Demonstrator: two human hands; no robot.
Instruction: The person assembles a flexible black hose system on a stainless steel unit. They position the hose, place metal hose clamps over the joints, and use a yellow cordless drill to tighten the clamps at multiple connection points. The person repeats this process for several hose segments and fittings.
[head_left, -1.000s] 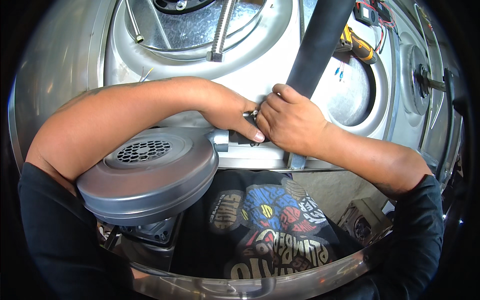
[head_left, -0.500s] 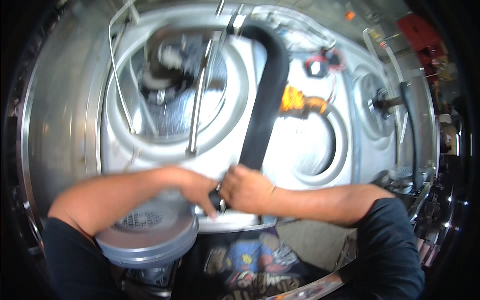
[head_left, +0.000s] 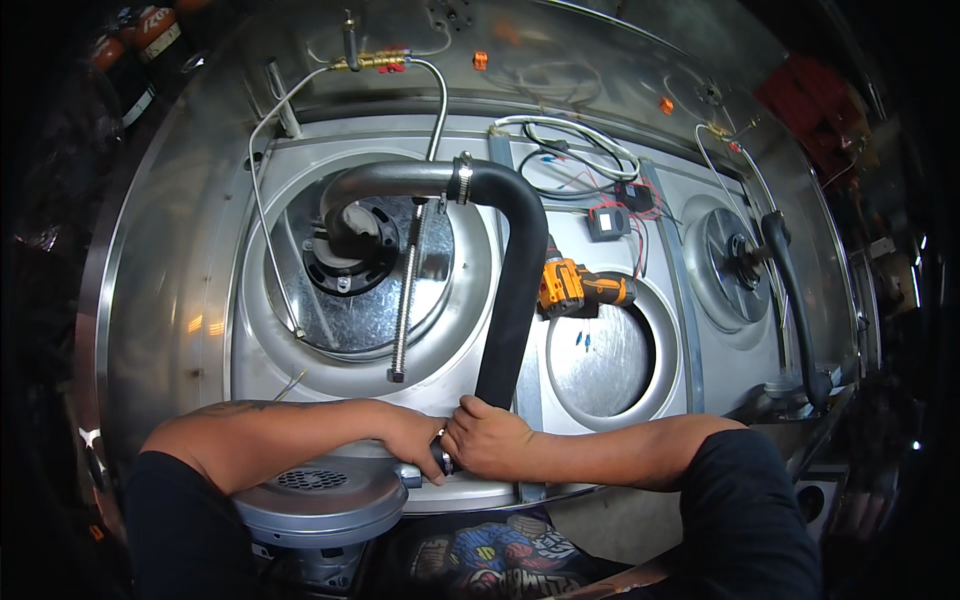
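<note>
A thick black rubber hose (head_left: 512,290) runs down toward me from a bent metal pipe (head_left: 390,182), joined there by a hose clamp (head_left: 464,180). My right hand (head_left: 488,440) is wrapped round the hose's lower end in a fist. Close against it, my left hand (head_left: 412,440) is closed at the same end, where the hose meets the outlet of a round grey blower (head_left: 320,500). Fingers partly hide that joint and a metal band there. The blower sits under my left forearm and has a perforated grille on top.
An orange and black cordless drill (head_left: 575,287) lies beside the hose, above a round opening (head_left: 665,350). Behind it are dark boxes with red wires (head_left: 608,222). A braided metal hose (head_left: 408,300) hangs by the large burner (head_left: 345,265). A second burner (head_left: 738,265) is at right.
The view has tilted, so everything sits lower and the back wall shows more. Both hands stay closed at the hose's lower end.
</note>
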